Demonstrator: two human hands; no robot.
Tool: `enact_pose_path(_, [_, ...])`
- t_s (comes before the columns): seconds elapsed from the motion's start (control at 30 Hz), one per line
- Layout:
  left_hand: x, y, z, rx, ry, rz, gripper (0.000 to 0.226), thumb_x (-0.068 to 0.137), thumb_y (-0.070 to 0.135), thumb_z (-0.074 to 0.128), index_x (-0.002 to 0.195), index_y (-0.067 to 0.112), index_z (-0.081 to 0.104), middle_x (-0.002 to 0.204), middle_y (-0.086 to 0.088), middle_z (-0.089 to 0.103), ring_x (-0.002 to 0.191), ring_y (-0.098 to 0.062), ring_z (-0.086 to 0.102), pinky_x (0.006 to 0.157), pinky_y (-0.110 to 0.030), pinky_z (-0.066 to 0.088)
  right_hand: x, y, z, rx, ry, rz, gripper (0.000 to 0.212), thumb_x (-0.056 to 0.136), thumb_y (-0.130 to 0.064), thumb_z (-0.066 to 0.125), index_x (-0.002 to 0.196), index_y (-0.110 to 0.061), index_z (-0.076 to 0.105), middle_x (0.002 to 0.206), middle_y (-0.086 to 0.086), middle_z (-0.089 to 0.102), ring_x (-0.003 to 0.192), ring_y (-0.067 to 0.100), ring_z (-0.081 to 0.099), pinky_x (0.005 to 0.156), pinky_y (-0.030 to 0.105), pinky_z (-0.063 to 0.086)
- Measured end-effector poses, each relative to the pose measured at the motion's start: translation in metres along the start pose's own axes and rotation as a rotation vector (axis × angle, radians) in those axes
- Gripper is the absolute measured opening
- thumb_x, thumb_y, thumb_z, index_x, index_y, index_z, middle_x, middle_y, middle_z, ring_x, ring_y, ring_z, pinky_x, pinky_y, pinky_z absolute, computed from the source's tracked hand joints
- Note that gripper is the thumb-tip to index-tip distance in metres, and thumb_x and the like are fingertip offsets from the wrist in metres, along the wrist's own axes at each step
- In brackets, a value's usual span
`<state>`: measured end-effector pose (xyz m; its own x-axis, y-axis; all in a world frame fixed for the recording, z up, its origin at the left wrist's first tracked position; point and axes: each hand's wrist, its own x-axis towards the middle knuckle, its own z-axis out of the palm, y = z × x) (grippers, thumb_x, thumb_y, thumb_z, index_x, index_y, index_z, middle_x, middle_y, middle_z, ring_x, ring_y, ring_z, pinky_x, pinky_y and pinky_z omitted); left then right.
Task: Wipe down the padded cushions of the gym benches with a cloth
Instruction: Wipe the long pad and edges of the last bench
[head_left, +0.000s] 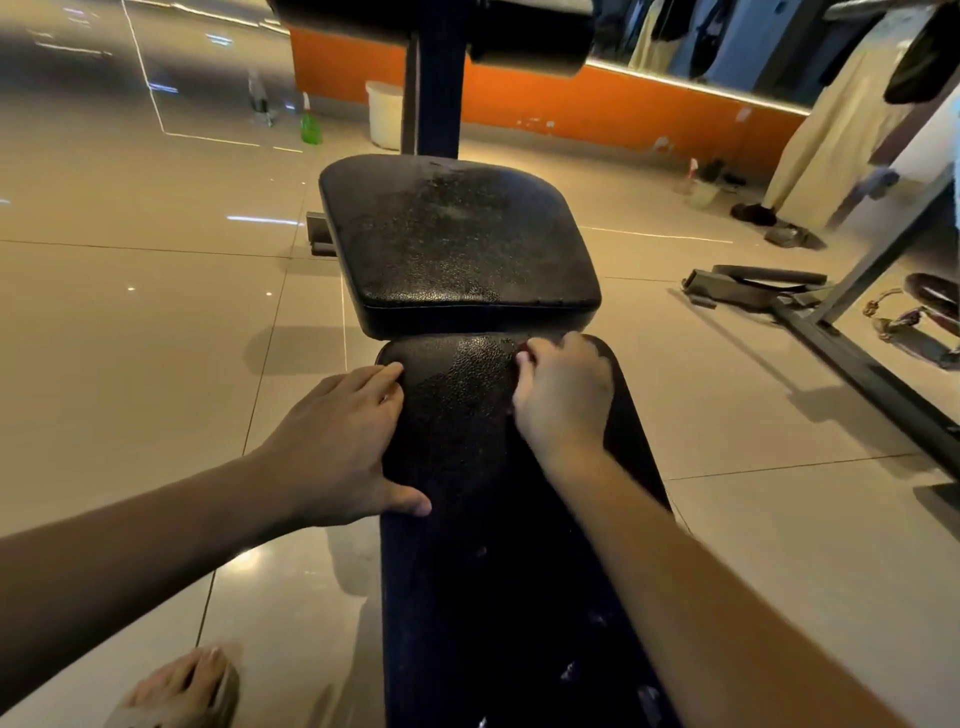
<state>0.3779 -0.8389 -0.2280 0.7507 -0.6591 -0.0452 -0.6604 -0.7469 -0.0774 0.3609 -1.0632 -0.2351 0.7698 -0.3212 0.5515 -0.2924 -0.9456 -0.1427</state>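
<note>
While the left hand (337, 441) lies flat against the left edge of the long back pad (467, 519), its fingers straight and together and the thumb spread onto the pad's top, the right hand (563, 395) sits knuckles-up near the pad's far end with its fingers curled under. A sliver of dark red cloth (522, 352) peeps out at those fingertips. The rest of it is hidden beneath the hand, which bears down on the black textured vinyl. Just beyond the pad's far end lies the seat cushion (457, 239), its surface speckled and glossy. A dark upright post (439, 78) rises behind it. Farther off on the tiled floor (156, 312) stand a green spray bottle (310, 124) and a white bucket (383, 114), near the orange wall base (597, 104). A sandalled foot (182, 686) shows at the lower left.
</note>
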Motion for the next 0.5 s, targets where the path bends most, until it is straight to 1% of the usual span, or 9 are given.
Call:
enact_pose_path(0.07, [0.001, 0.002, -0.002, 0.024, 0.011, -0.002, 0.131, 0.065, 0.097, 0.047, 0.159, 0.010, 0.023, 0.171, -0.006, 0.007, 0.155, -0.022, 0.013, 0.123, -0.034, 0.016, -0.048, -0.022, -0.008, 0.103, 0.004, -0.175, 0.016, 0.095, -0.028, 0.061, 0.099, -0.016, 0.071, 0.088, 0.010, 0.057, 0.081, 0.031, 0.054, 0.068, 0.041, 0.042])
enact_pose_path(0.13, [0.001, 0.002, -0.003, 0.023, 0.017, -0.003, 0.130, 0.065, 0.097, 0.047, 0.159, 0.010, 0.023, 0.171, -0.006, 0.007, 0.155, -0.022, 0.013, 0.123, -0.034, 0.017, -0.092, -0.023, -0.019, 0.150, -0.109, -0.440, 0.020, 0.097, -0.030, 0.056, 0.106, -0.019, 0.069, 0.089, 0.006, 0.055, 0.081, 0.026, 0.051, 0.068, 0.040, 0.042])
enact_pose_path(0.17, [0.000, 0.002, -0.002, 0.015, 0.014, -0.006, 0.132, 0.063, 0.098, 0.043, 0.160, 0.010, 0.022, 0.171, -0.007, 0.007, 0.155, -0.021, 0.013, 0.124, -0.035, 0.017, -0.093, -0.011, -0.023, 0.157, -0.140, -0.510, 0.022, 0.097, -0.032, 0.055, 0.109, -0.020, 0.069, 0.089, 0.005, 0.056, 0.081, 0.026, 0.051, 0.068, 0.040, 0.043])
enact_pose_path(0.2, [-0.001, 0.001, -0.001, 0.006, 0.013, -0.008, 0.136, 0.060, 0.100, 0.035, 0.160, 0.010, 0.020, 0.171, -0.007, 0.005, 0.156, -0.021, 0.012, 0.124, -0.035, 0.017, -0.083, 0.007, -0.023, 0.137, -0.128, -0.507, 0.022, 0.097, -0.034, 0.057, 0.109, -0.022, 0.070, 0.089, 0.005, 0.057, 0.081, 0.027, 0.052, 0.067, 0.040, 0.043])
enact_pose_path(0.23, [-0.001, 0.000, 0.000, -0.003, 0.008, -0.010, 0.139, 0.056, 0.101, 0.027, 0.160, 0.009, 0.019, 0.171, -0.007, 0.004, 0.156, -0.021, 0.011, 0.124, -0.036, 0.017, -0.068, 0.025, -0.020, 0.093, -0.094, -0.443, 0.022, 0.095, -0.034, 0.059, 0.108, -0.023, 0.072, 0.088, 0.006, 0.058, 0.079, 0.028, 0.054, 0.066, 0.040, 0.042])
enact_pose_path(0.3, [-0.002, 0.000, -0.001, -0.022, -0.014, -0.014, 0.144, 0.050, 0.100, 0.015, 0.161, 0.009, 0.017, 0.171, -0.006, 0.002, 0.157, -0.020, 0.010, 0.124, -0.036, 0.017, -0.027, 0.063, -0.013, 0.001, -0.006, -0.250, 0.022, 0.095, -0.032, 0.060, 0.109, -0.022, 0.075, 0.087, 0.010, 0.059, 0.079, 0.034, 0.057, 0.069, 0.040, 0.043])
enact_pose_path(0.37, [-0.003, 0.000, -0.002, -0.022, -0.016, -0.019, 0.145, 0.049, 0.100, 0.014, 0.161, 0.009, 0.017, 0.171, -0.006, 0.003, 0.156, -0.020, 0.010, 0.123, -0.035, 0.018, 0.002, 0.091, -0.010, -0.014, -0.048, -0.057, 0.026, 0.099, -0.032, 0.057, 0.115, -0.024, 0.075, 0.092, 0.011, 0.060, 0.087, 0.036, 0.057, 0.077, 0.041, 0.043])
enact_pose_path(0.43, [-0.003, 0.001, -0.005, -0.023, -0.019, -0.020, 0.146, 0.048, 0.100, 0.015, 0.160, 0.008, 0.020, 0.171, -0.007, 0.005, 0.156, -0.020, 0.012, 0.123, -0.035, 0.020, -0.007, 0.083, -0.011, -0.008, -0.041, 0.005, 0.026, 0.100, -0.031, 0.057, 0.117, -0.022, 0.075, 0.093, 0.010, 0.060, 0.086, 0.034, 0.056, 0.077, 0.040, 0.044])
enact_pose_path(0.5, [-0.002, 0.002, -0.005, -0.018, -0.020, -0.017, 0.146, 0.047, 0.100, 0.015, 0.159, 0.007, 0.024, 0.171, -0.008, 0.008, 0.156, -0.021, 0.014, 0.122, -0.036, 0.022, -0.049, 0.063, -0.019, 0.047, -0.044, -0.028, 0.025, 0.097, -0.027, 0.063, 0.117, -0.017, 0.075, 0.089, 0.008, 0.059, 0.080, 0.028, 0.055, 0.070, 0.038, 0.047])
